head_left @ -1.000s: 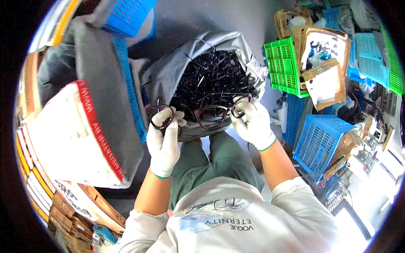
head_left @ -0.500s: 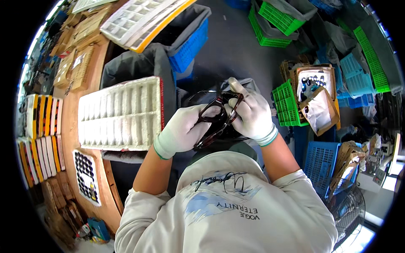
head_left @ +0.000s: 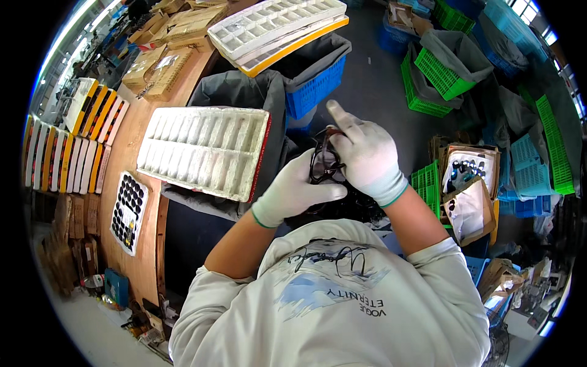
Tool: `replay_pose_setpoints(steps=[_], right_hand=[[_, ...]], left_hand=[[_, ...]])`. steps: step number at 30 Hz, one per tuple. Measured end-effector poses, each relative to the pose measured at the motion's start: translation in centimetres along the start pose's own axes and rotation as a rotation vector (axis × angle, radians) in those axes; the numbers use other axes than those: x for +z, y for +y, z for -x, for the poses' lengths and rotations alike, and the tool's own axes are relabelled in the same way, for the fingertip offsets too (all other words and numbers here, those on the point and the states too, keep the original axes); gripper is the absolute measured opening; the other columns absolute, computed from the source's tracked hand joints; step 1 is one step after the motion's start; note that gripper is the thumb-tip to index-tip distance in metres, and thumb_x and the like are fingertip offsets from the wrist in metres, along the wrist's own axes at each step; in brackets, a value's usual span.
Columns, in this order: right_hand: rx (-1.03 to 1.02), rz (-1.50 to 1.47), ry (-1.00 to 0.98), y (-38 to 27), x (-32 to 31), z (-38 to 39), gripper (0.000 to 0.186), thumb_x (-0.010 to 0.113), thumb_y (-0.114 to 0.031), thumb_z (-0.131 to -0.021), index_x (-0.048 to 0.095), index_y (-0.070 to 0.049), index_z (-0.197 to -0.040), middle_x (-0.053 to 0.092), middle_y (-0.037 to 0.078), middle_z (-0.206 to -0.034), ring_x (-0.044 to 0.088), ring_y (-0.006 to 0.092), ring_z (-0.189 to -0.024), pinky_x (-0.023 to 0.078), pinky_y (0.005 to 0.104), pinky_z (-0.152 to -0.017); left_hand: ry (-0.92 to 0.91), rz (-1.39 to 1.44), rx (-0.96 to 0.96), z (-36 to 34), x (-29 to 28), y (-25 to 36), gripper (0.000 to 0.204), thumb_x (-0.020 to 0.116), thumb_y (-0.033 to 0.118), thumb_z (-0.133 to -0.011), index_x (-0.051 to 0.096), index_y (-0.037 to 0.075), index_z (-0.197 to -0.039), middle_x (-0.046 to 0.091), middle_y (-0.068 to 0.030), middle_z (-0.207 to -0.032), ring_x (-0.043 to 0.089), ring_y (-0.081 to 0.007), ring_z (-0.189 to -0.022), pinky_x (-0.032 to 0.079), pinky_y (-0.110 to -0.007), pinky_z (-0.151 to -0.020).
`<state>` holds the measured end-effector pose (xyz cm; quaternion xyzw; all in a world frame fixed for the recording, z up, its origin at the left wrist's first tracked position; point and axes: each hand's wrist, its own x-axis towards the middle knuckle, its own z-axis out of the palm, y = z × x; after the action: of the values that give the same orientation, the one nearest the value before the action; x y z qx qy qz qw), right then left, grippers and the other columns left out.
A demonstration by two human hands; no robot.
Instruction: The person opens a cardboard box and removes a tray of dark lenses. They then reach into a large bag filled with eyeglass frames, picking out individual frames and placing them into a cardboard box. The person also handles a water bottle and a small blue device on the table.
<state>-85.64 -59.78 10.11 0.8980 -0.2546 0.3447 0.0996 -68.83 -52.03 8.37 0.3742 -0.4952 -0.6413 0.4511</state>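
A dark-framed pair of eyeglasses is held between my two white-gloved hands, in front of my chest. My left hand grips it from the left side, its thumb stretched toward the right below the frame. From above right, my right hand is closed on the glasses, with its index finger pointing up and away from them. The gloves partly cover the frame and its temples. Below the hands lies a dark, shiny heap, mostly hidden, whose pieces I cannot make out.
A white compartment tray sits at the left, beside a wooden table bearing a card of black discs. More trays rest over a lined blue crate. Green crates and an open carton stand right.
The glasses have turned and show less of their spread temples. My left thumb has moved off the frame and now stretches below it. The whole view has shifted, with the surroundings farther right.
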Motion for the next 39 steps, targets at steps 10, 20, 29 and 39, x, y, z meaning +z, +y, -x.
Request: replay_pose_setpoints(steps=[10,20,29,39], right_hand=[[-0.001,-0.578,0.002,0.8,-4.4,1.5,0.034,0.065,0.005,-0.071,0.067,-0.001,-0.105,0.048,0.030,-0.141,0.065,0.0374,-0.107,0.052,0.0421,-0.092],[0.283,-0.878,0.005,1.3,-5.3,4.8,0.046,0.069,-0.005,-0.079,0.058,0.001,-0.123,0.058,0.024,-0.131,0.066,0.0313,-0.104,0.053,0.0366,-0.090],[0.393,-1.094,0.115,1.6,-5.9,7.1,0.052,0.072,-0.014,-0.082,0.054,0.003,-0.128,0.054,0.020,-0.136,0.059,0.0253,-0.113,0.047,0.0367,-0.097],[0.548,-1.201,-0.342,0.2,-4.6,12.9,0.036,0.073,-0.021,-0.085,0.059,0.002,-0.109,0.066,0.014,-0.107,0.061,0.0148,-0.091,0.050,0.0313,-0.085]], left_hand=[[0.327,-0.557,0.436,-0.3,1.9,1.3,0.027,0.064,0.008,-0.090,0.058,-0.003,-0.114,0.069,-0.0141,-0.094,0.070,-0.0214,-0.085,0.054,-0.032,-0.079],[0.248,-0.137,0.314,1.2,5.4,3.3,0.057,0.063,-0.008,-0.082,0.040,-0.003,-0.134,0.060,-0.0091,-0.108,0.063,-0.0134,-0.097,0.052,-0.028,-0.084],[0.071,-0.213,0.243,1.0,7.5,2.2,0.049,0.063,-0.006,-0.079,0.046,-0.003,-0.125,0.061,-0.0115,-0.109,0.065,-0.0165,-0.088,0.053,-0.031,-0.081],[0.186,-0.858,0.167,2.2,11.5,-5.3,0.031,0.075,0.009,-0.068,0.059,0.000,-0.093,0.064,-0.0165,-0.085,0.064,-0.0347,-0.079,0.052,-0.037,-0.068]])
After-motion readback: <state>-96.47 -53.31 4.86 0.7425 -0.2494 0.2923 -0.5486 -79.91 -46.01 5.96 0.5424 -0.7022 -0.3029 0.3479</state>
